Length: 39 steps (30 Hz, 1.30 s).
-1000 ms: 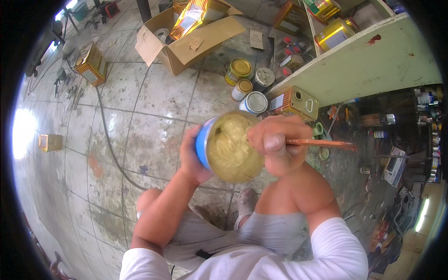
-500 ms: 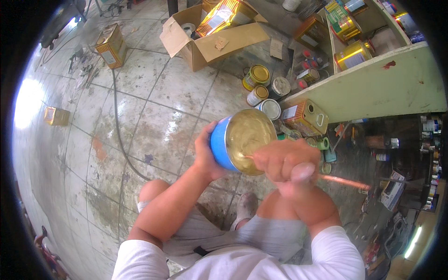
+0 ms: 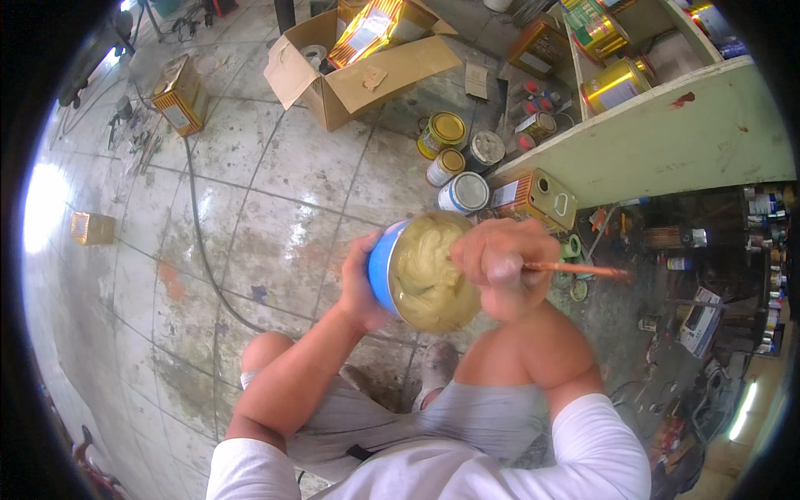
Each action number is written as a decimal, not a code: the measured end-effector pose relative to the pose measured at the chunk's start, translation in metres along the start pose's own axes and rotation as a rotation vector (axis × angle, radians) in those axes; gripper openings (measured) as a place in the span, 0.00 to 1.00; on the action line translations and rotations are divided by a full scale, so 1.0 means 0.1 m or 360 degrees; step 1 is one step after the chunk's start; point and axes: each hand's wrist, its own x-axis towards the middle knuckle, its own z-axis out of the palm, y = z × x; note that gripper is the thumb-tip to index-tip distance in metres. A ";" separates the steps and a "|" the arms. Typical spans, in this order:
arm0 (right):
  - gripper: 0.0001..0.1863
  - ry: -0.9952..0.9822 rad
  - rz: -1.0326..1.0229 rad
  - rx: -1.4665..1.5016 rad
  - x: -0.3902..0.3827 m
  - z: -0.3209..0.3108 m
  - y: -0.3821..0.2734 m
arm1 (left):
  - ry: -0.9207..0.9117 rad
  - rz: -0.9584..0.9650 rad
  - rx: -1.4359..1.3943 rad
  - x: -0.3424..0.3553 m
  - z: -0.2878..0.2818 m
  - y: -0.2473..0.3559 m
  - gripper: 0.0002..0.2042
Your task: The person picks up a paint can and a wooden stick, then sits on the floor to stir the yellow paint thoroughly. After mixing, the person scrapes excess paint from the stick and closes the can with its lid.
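Note:
My left hand (image 3: pixel 359 287) is wrapped round the side of a blue can (image 3: pixel 381 273), which is tilted so its wide mouth faces up and to the right. Thick yellowish-beige paste (image 3: pixel 429 279) fills it, its surface drawn into swirls and folds. At the right rim, my right hand (image 3: pixel 507 268) is closed in a fist round a thin reddish-brown stick (image 3: pixel 583 269). One end of the stick juts out to the right; the fist hides where the other end meets the paste. The can is held above the floor, in front of my knees.
Beyond the can, several paint tins (image 3: pixel 463 193) and a rectangular metal can (image 3: pixel 537 198) stand beside a pale green shelf unit (image 3: pixel 667 137). An open cardboard box (image 3: pixel 387 79) holds metal cans. A hose (image 3: pixel 197 217) crosses the tiled floor at left, near another square tin (image 3: pixel 180 96).
The can's mouth has come down a little and faces me more. My right fist has shifted left and up, the stick lies flatter, and the paste shows fresh swirls.

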 end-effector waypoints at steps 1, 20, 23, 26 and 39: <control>0.29 0.0020 0.0001 0.0034 0.02 0.06 -0.02 | -0.0019 -0.0037 -0.0017 0.00 0.00 -0.02 0.33; 0.28 0.0088 0.0282 0.0702 -0.04 -0.22 0.06 | 0.0013 0.0100 -0.0096 0.12 -0.08 0.17 0.33; 0.23 0.0033 0.0143 0.0374 0.00 -0.25 0.11 | 0.0084 0.0068 -0.0010 0.13 0.00 0.12 0.33; 0.24 0.0022 0.0060 0.0197 0.00 -0.20 0.15 | 0.0025 -0.0002 -0.0008 0.15 0.05 0.05 0.33; 0.32 0.0039 0.0268 0.0899 -0.09 0.02 0.07 | 0.0127 0.0174 -0.0129 0.13 -0.01 0.09 0.33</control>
